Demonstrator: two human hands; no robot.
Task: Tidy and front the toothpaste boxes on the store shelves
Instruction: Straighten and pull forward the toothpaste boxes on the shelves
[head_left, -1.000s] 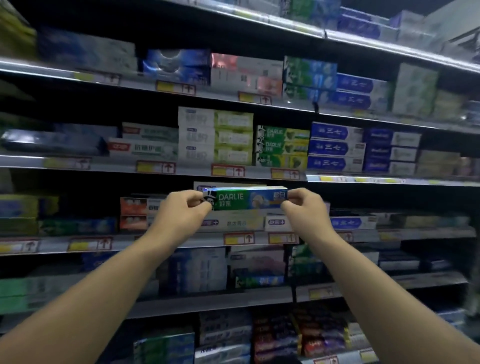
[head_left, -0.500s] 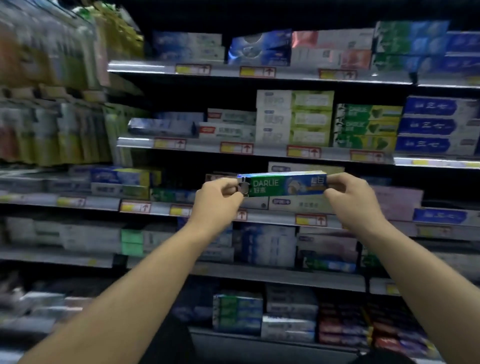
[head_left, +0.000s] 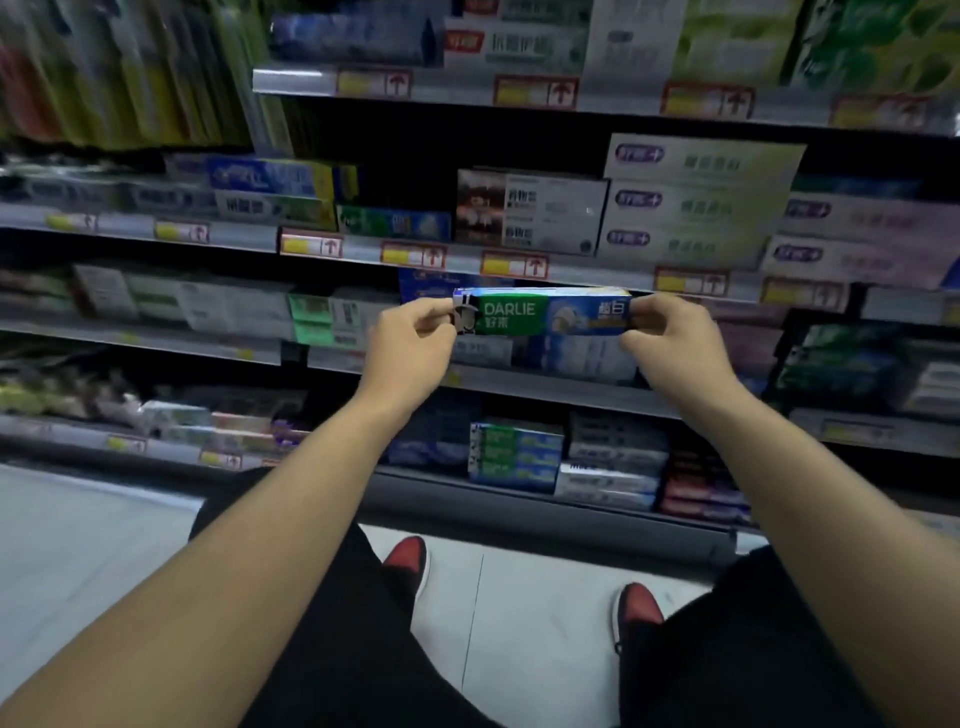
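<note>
Compared with half a second earlier, the whole view had swung down: the floor and a pair of red-toed shoes had come into shot, and the Darlie box had dropped from the shelf with the white and purple cartons to just under that shelf's price-tag rail.

The grip looked the same though. The left hand pinched the left end between thumb and fingers and the right hand pinched the right end, so the box hung level in the air in front of the shelves, label facing out, not resting on anything.

What I'd have worried about:

- It was only held by the two short ends. If either pinch eased off mid-move, I reckon it would have swung down and landed on the floor by the shoes.
- Squeezing harder isn't free either, since those end flaps probably dent or pop open.
- Wrong slot. A stack of green and blue boxes that looked like the same product sat lower down, and a similar single box sat one shelf up. Everything was blurry, so I couldn't tell for sure which matched.
- Shoving it in fast could have knocked the neighbours crooked, undoing the fronting.
</note>
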